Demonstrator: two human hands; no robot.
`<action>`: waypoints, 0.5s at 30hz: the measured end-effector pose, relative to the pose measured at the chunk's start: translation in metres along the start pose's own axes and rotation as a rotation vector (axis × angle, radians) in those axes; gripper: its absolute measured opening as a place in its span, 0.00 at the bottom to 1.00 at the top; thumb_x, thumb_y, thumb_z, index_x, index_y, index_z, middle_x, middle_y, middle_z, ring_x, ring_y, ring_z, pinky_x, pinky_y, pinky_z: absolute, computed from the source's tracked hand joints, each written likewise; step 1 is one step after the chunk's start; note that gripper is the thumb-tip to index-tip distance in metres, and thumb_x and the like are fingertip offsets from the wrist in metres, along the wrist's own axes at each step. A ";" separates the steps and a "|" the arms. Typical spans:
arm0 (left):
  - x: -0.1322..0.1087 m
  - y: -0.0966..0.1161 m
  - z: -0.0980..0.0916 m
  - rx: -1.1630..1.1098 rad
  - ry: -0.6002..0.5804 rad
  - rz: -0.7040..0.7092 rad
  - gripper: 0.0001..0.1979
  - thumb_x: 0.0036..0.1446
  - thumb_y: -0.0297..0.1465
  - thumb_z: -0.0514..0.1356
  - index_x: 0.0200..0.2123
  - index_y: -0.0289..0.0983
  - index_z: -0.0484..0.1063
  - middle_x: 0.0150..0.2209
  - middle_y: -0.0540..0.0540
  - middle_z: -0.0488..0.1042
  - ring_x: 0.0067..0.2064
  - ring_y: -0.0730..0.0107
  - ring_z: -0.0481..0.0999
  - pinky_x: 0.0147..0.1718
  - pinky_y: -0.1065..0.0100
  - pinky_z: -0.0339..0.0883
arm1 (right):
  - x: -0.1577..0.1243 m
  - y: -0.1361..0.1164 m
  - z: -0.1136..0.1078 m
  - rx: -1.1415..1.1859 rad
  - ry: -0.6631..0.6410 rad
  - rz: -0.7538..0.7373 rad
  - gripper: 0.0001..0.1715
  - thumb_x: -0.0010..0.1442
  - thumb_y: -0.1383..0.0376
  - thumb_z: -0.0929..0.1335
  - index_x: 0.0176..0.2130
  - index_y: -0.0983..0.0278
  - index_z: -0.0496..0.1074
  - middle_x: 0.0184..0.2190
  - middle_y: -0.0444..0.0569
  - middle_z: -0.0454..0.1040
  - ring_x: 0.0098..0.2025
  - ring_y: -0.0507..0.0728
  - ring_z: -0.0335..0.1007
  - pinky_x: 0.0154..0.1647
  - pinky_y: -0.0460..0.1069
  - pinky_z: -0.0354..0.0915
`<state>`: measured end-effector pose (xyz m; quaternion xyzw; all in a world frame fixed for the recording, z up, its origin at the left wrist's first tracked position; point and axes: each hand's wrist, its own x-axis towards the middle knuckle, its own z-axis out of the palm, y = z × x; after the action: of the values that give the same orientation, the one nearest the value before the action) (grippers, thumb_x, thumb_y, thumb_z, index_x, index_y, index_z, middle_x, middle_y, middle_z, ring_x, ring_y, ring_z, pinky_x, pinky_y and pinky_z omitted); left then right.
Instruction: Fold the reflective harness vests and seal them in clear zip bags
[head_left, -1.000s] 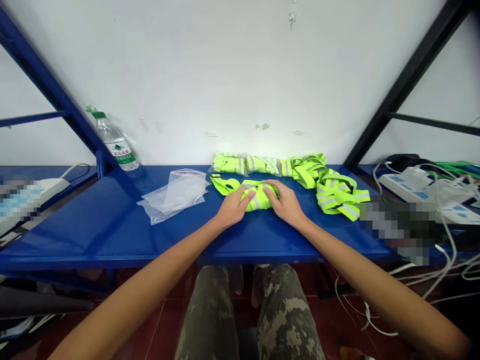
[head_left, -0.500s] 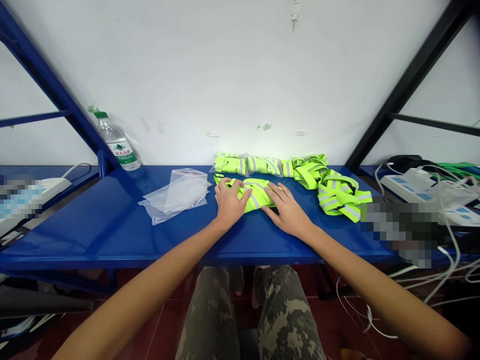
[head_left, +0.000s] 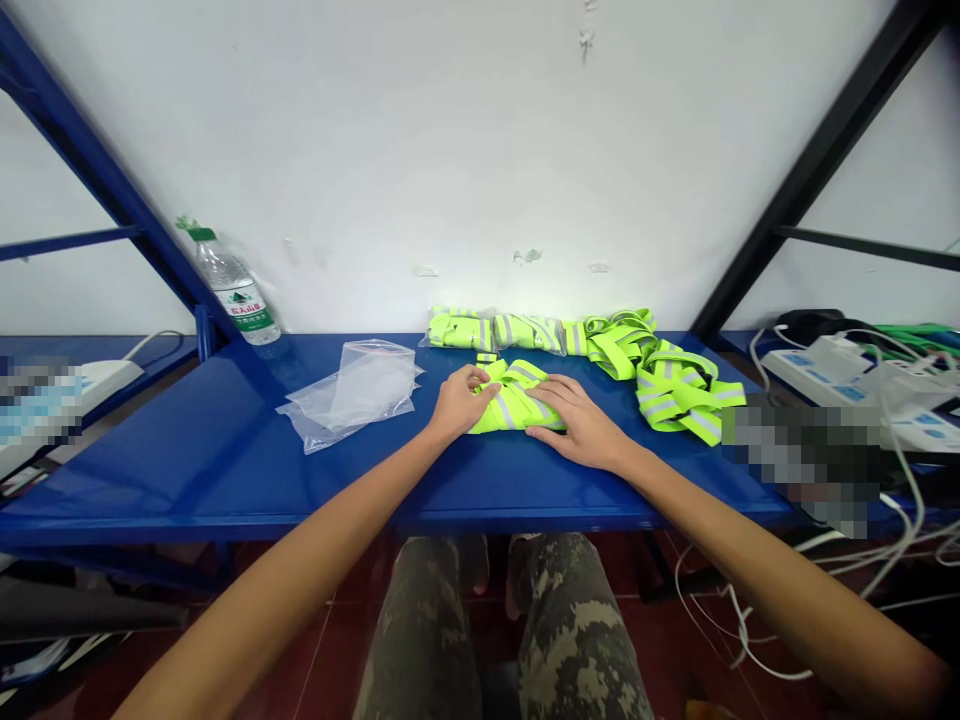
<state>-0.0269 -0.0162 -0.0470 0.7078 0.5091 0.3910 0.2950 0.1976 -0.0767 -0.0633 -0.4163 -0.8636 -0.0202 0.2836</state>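
- The blue counter (head_left: 217,450) before me stands against a scuffed white wall (head_left: 420,140), with a blue post (head_left: 105,155) slanting on the left and a black post (head_left: 806,170) on the right.
- Below lies a dark red tiled floor (head_left: 311,645).
- The bright yellow-green reflective bundle (head_left: 514,405) sits on the counter's middle, between my hands.
- Beyond it, near the wall, are two bagged bundles (head_left: 493,333); loose straps (head_left: 679,390) heap to the right.
- Clear plastic bags (head_left: 352,390) lie flat to the left, and a water bottle (head_left: 240,300) stands at the far left.
- Pixelated patches mask items at both sides; white cables (head_left: 742,630) at right run out of frame.
- My fingers cover both ends of the bundle.
- My left grip (head_left: 476,385) bends round its left end, thumb on top; whether it pinches a layer I cannot tell.
- My right grip (head_left: 551,410) is spread over the right end, thumb apart at the near edge.
- Both forearms reach in from the near corners.
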 end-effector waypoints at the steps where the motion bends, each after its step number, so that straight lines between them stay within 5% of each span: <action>1: 0.003 -0.001 0.000 -0.025 -0.037 0.011 0.09 0.54 0.36 0.64 0.35 0.37 0.70 0.37 0.45 0.78 0.41 0.62 0.79 0.41 0.64 0.68 | -0.001 0.001 0.000 0.008 -0.005 -0.010 0.34 0.63 0.50 0.67 0.63 0.62 0.63 0.62 0.57 0.65 0.68 0.68 0.52 0.66 0.66 0.58; 4: 0.008 -0.004 0.000 -0.070 -0.117 0.031 0.09 0.54 0.35 0.64 0.36 0.37 0.71 0.34 0.47 0.78 0.39 0.64 0.78 0.39 0.66 0.68 | -0.001 0.003 0.001 0.052 -0.021 -0.049 0.36 0.62 0.48 0.67 0.63 0.62 0.63 0.66 0.57 0.60 0.70 0.68 0.48 0.68 0.66 0.55; 8: 0.005 0.000 0.003 -0.016 -0.141 0.060 0.08 0.56 0.34 0.62 0.38 0.37 0.71 0.35 0.47 0.78 0.39 0.65 0.77 0.41 0.65 0.68 | 0.002 0.002 0.001 0.119 -0.027 -0.066 0.38 0.58 0.45 0.70 0.60 0.63 0.66 0.60 0.58 0.68 0.65 0.66 0.60 0.66 0.63 0.59; 11: -0.003 0.005 0.007 0.098 -0.067 0.144 0.05 0.58 0.30 0.60 0.38 0.37 0.70 0.39 0.45 0.77 0.43 0.64 0.76 0.45 0.63 0.67 | 0.003 -0.003 -0.002 0.116 -0.026 -0.038 0.39 0.55 0.44 0.71 0.58 0.63 0.68 0.55 0.58 0.72 0.60 0.66 0.66 0.62 0.62 0.64; 15: -0.016 0.013 0.008 0.348 0.084 0.291 0.06 0.60 0.34 0.59 0.34 0.38 0.71 0.40 0.43 0.75 0.46 0.58 0.73 0.49 0.57 0.65 | 0.004 -0.008 -0.005 0.093 -0.044 -0.015 0.28 0.62 0.48 0.68 0.55 0.62 0.70 0.51 0.56 0.75 0.55 0.64 0.71 0.57 0.60 0.67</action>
<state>-0.0164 -0.0358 -0.0453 0.7970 0.4733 0.3648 0.0874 0.1920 -0.0805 -0.0556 -0.3966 -0.8727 0.0270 0.2836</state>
